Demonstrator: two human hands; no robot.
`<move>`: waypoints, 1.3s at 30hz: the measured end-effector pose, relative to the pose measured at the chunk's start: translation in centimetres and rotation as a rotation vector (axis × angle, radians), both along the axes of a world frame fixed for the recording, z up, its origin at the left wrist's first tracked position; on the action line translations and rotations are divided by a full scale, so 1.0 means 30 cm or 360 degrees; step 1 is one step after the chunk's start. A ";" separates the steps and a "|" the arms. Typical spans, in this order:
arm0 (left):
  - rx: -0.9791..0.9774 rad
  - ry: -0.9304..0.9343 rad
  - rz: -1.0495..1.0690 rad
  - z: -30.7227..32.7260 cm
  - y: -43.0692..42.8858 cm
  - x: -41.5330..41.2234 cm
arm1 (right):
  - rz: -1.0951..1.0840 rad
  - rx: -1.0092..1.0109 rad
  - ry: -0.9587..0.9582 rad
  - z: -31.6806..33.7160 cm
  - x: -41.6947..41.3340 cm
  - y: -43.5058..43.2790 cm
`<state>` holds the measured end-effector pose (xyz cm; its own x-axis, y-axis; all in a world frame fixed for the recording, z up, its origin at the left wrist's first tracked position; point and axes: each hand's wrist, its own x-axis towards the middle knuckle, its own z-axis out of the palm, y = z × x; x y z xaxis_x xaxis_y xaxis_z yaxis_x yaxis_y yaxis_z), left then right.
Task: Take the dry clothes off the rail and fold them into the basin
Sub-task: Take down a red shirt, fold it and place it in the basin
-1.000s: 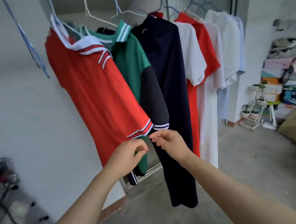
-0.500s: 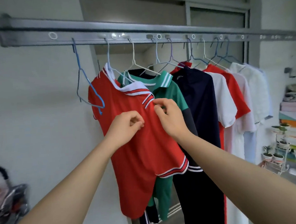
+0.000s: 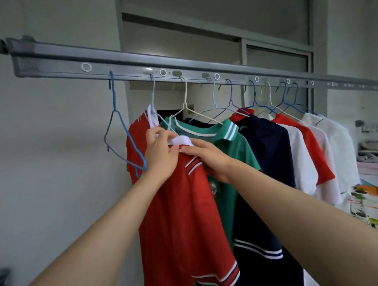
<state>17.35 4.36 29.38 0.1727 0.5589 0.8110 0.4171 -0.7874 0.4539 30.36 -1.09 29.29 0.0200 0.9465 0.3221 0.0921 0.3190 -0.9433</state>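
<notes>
Soft daylight; edges blurred, warped

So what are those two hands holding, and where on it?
Both the left hand and right hand grip the red shirt at its white collar, still on its hanger.

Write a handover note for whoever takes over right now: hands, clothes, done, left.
Left hand: pinching the white collar of the red shirt.
Right hand: on the same collar, fingers gripping it at the shoulder.
Red shirt hangs on its hanger on the rail, first in the row; the green shirt, navy garment and red and white tops hang behind it.
An empty blue hanger hangs at the rail's left end.
Done: nothing visibly folded; basin not in view.
Left: unhook every garment, fold each into the basin.
</notes>
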 end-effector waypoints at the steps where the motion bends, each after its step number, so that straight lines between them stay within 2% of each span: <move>1: 0.0025 -0.0018 -0.0008 0.009 0.003 0.001 | 0.0048 -0.0015 0.0001 -0.007 -0.002 0.006; 9: -0.0394 0.0021 -0.0087 0.063 0.029 0.047 | 0.0261 0.0021 0.0227 -0.046 0.067 -0.034; 13: -0.0740 -0.0242 -0.0300 0.086 0.010 0.109 | 0.0140 0.0076 0.0033 -0.052 0.112 -0.071; 15: -0.0868 -0.0304 -0.0321 0.087 0.002 0.132 | -0.0036 0.0134 -0.0135 -0.062 0.125 -0.089; 19: -0.0689 -0.0305 -0.0258 0.070 0.006 0.176 | -0.0537 0.0365 -0.0687 -0.112 0.162 -0.100; 21: -0.0645 -0.0337 -0.0225 0.061 0.020 0.195 | -0.0574 0.0348 -0.0762 -0.155 0.165 -0.100; 26: -0.0529 -0.0413 -0.0410 0.042 0.036 0.209 | -0.0526 0.0365 -0.0524 -0.228 0.124 -0.091; 29: -0.0425 -0.0275 -0.0515 -0.010 0.023 0.186 | -0.0504 0.0326 -0.0252 -0.247 0.101 -0.080; 33: -0.0074 -0.0095 -0.0503 -0.130 0.046 0.132 | -0.0402 0.0205 0.0029 -0.279 0.069 -0.060; 36: 0.0018 -0.0034 -0.0474 -0.219 0.058 0.081 | -0.0411 0.0192 -0.0025 -0.300 0.038 -0.032; 39: -0.0028 -0.0002 -0.0451 -0.280 0.054 0.033 | -0.0398 0.0244 -0.0107 -0.320 -0.008 -0.002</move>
<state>18.35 5.98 20.98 0.3231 0.5025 0.8020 0.1810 -0.8646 0.4688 30.13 -1.14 19.70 0.2202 0.8552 0.4693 0.2465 0.4167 -0.8750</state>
